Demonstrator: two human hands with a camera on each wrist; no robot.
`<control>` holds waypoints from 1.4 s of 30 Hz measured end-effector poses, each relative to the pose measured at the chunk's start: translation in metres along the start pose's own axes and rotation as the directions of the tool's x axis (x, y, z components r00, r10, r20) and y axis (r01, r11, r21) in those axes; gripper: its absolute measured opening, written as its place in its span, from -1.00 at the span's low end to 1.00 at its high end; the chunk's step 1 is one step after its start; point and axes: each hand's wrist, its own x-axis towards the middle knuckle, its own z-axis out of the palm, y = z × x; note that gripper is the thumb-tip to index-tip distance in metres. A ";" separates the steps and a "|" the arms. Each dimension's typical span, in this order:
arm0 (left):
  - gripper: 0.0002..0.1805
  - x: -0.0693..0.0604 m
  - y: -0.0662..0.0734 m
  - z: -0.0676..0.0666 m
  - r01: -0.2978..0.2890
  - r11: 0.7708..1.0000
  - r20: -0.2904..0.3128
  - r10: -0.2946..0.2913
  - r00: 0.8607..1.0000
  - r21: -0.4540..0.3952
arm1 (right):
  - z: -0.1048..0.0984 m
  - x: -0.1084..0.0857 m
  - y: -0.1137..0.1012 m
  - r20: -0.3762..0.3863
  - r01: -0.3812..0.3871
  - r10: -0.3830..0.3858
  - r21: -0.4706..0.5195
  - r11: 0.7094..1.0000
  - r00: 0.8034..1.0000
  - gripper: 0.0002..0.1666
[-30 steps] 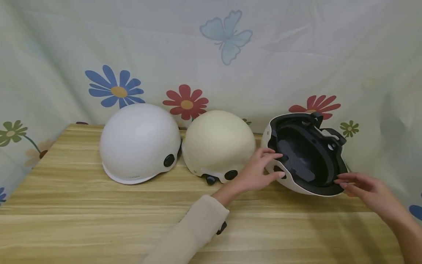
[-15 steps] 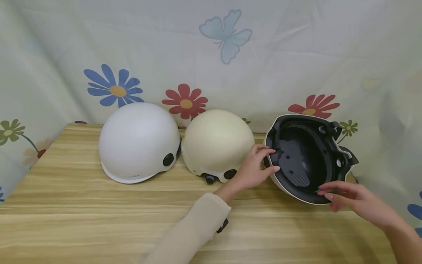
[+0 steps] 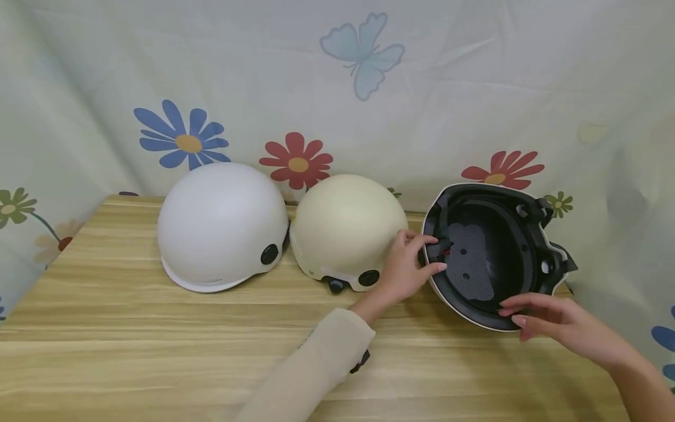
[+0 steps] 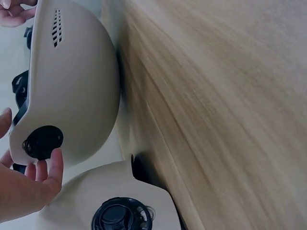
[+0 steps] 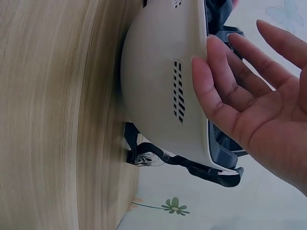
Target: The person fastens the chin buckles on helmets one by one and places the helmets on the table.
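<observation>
A cream helmet [image 3: 437, 285] lies upturned at the right of the table, its black padded inside facing up and toward me. My left hand [image 3: 403, 269] grips its left rim, thumb at the edge; in the left wrist view the fingers of the left hand [image 4: 33, 184] touch the round black side disc [image 4: 44, 142] outside the shell [image 4: 76, 81]. At the near right rim, my right hand [image 3: 569, 328] touches with relaxed fingers. The right wrist view shows the right hand [image 5: 268, 105] with fingers spread along the rim, beside the vented shell [image 5: 153, 81].
A white helmet [image 3: 221, 223] stands dome up at the left of the wooden table [image 3: 158, 340]. Beside it is a beige helmet [image 3: 348, 223], dome up, close to my left hand. Behind the table hangs a flowered cloth [image 3: 253, 70].
The right helmet has turned and tipped, so more of its inside shows. My right hand has moved left and nearer along its rim; my left hand has shifted slightly left.
</observation>
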 end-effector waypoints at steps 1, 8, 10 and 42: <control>-0.54 0.000 0.000 0.001 -0.003 1.000 -0.004 0.003 1.000 0.002 | 0.000 0.000 0.000 0.001 0.003 -0.003 -0.002 1.000 1.000 -0.61; -0.57 -0.001 -0.003 0.001 -0.024 1.000 -0.031 0.024 0.999 0.010 | -0.001 0.000 -0.007 -0.028 0.021 -0.022 -0.017 1.000 0.999 -0.65; -0.57 -0.002 -0.003 0.000 -0.017 1.000 -0.031 0.017 0.999 0.001 | -0.004 -0.001 -0.011 -0.103 0.025 -0.032 -0.065 0.998 0.994 -0.66; -0.57 -0.006 -0.009 -0.001 -0.021 0.992 -0.041 0.016 0.999 -0.124 | -0.061 -0.012 0.040 -0.506 0.137 0.063 0.349 0.927 0.860 -0.69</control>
